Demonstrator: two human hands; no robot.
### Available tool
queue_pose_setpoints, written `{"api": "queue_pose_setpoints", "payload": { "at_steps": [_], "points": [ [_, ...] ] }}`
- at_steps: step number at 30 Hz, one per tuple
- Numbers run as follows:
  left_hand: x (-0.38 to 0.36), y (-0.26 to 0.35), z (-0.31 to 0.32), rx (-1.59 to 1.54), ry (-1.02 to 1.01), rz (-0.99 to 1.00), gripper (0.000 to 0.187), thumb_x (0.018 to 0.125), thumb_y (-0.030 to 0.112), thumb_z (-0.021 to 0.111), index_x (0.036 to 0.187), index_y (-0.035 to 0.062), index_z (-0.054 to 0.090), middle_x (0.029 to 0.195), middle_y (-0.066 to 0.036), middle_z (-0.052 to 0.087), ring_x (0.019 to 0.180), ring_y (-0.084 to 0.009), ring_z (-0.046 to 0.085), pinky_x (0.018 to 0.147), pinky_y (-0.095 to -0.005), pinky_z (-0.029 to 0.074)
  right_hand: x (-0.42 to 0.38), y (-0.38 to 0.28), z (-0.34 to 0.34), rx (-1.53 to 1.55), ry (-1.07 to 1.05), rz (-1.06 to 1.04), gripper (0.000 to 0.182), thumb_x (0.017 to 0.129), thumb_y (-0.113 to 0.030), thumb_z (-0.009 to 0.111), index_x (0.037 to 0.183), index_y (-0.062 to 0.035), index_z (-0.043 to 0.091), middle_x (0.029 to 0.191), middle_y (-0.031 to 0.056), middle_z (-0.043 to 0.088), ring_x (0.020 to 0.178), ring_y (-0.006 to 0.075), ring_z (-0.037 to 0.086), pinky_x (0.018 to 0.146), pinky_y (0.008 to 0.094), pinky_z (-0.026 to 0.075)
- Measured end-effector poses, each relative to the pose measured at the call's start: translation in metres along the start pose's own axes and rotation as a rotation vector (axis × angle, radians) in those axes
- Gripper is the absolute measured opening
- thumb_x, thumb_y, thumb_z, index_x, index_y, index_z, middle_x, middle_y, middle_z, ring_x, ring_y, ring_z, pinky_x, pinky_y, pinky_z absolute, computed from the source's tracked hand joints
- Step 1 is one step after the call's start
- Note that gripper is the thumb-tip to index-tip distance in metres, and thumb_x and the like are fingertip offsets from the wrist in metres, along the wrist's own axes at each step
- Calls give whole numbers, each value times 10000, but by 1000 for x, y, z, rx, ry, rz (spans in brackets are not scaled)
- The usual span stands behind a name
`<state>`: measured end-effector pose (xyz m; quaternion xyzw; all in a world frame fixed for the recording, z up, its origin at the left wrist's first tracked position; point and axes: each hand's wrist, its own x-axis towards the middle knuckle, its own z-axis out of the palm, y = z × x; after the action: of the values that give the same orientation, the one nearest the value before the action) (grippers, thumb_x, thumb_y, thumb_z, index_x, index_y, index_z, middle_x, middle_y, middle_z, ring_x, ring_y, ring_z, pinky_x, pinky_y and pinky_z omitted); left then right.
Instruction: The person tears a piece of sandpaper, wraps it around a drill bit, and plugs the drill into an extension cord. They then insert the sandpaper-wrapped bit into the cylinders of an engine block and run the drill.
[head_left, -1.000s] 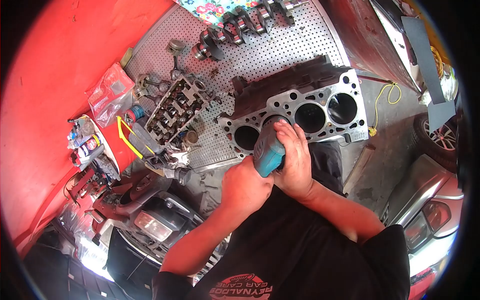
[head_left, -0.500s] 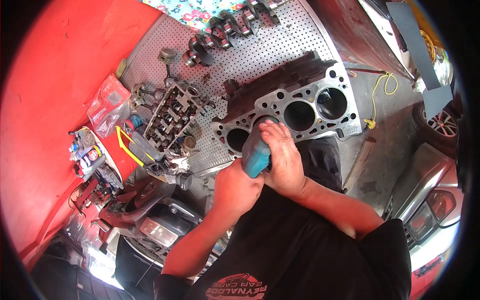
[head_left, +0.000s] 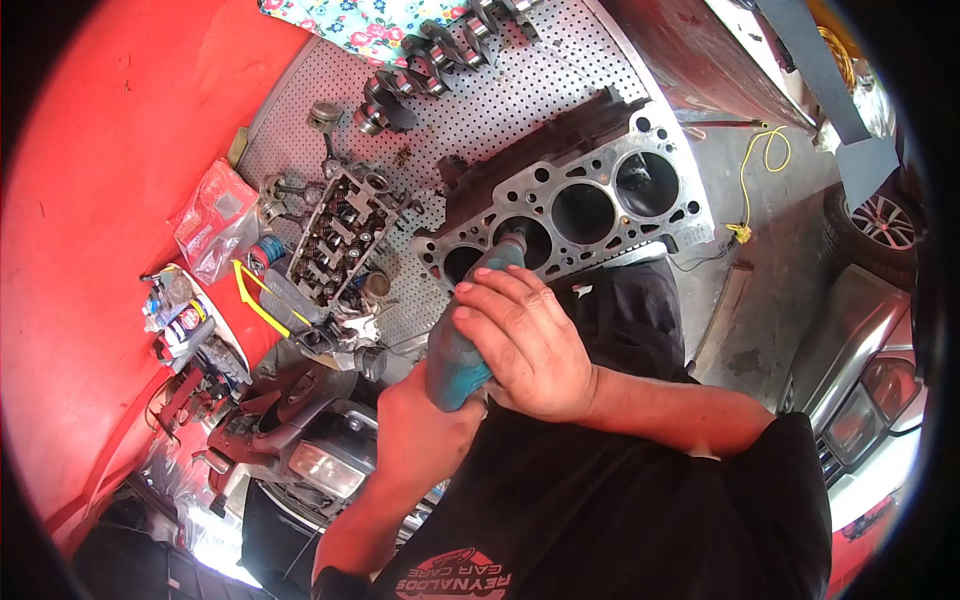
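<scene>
A teal power drill (head_left: pixel 453 358) points away from me, its front end at the second bore from the left of the engine block (head_left: pixel 548 203). My left hand (head_left: pixel 428 430) is closed around the drill's rear grip. Over the drill's body lies my right hand (head_left: pixel 530 345), its fingers curled around the top and side. The tip of the drill, with whatever is fitted in it, reaches the mouth of the bore; the inner part is hidden. Several round bores show in the block's bright top face.
Left of the block sits a cylinder head (head_left: pixel 342 238) beside loose pistons (head_left: pixel 324 116). A crankshaft (head_left: pixel 430 62) lies at the back of the perforated metal table (head_left: pixel 300 90), near a flowered cloth (head_left: pixel 350 25). A yellow cord (head_left: pixel 742 205) is on the floor at right.
The drill and both hands have moved back toward my body and left, uncovering the second bore. The right hand has turned, its fingers now lying across the drill. The view has shifted slightly.
</scene>
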<state>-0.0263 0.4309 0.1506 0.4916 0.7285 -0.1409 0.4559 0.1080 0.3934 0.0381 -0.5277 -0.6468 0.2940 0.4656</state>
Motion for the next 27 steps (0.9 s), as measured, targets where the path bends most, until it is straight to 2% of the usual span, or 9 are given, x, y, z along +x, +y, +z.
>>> {"api": "queue_pose_setpoints", "payload": {
  "at_steps": [4,8,11,15,18,27],
  "points": [
    [-10,4,-7,26,7,18,287,790,171,710,984,-33,657,830,-237,705,842,-390,731,748,-419,562,3,-7,-3,10,36,-42,488,778,-128,660,1249,-7,617,1258,171,626,1156,361,615,1001,529,505],
    [-3,11,-1,73,11,-17,287,786,176,707,977,-33,661,830,-227,709,830,-406,720,747,-418,560,-2,1,0,38,47,2,535,745,-92,674,1265,5,593,1283,182,599,1177,374,596,1029,537,495],
    [13,5,11,123,7,38,296,779,183,705,978,-32,664,822,-231,706,822,-411,716,741,-420,557,-10,15,5,32,39,44,564,729,-74,667,1278,15,572,1299,185,587,1185,382,592,1044,534,490],
    [29,5,26,16,-20,38,293,765,182,701,933,-52,650,773,-246,684,774,-410,706,721,-438,550,-18,27,8,36,1,119,622,702,-67,682,1300,31,538,1320,194,574,1239,400,573,1083,534,460],
    [38,1,34,73,10,84,281,763,174,693,906,-62,641,753,-245,674,753,-410,698,709,-441,547,-22,34,13,40,-2,150,671,683,-58,694,1322,33,514,1348,202,555,1290,399,541,1124,526,424],
    [52,8,41,116,2,38,304,762,198,682,921,-59,657,793,-259,683,792,-418,704,728,-447,547,-25,44,19,60,3,197,695,683,-34,690,1344,28,484,1367,205,534,1321,399,511,1154,524,392]
  ]
}}
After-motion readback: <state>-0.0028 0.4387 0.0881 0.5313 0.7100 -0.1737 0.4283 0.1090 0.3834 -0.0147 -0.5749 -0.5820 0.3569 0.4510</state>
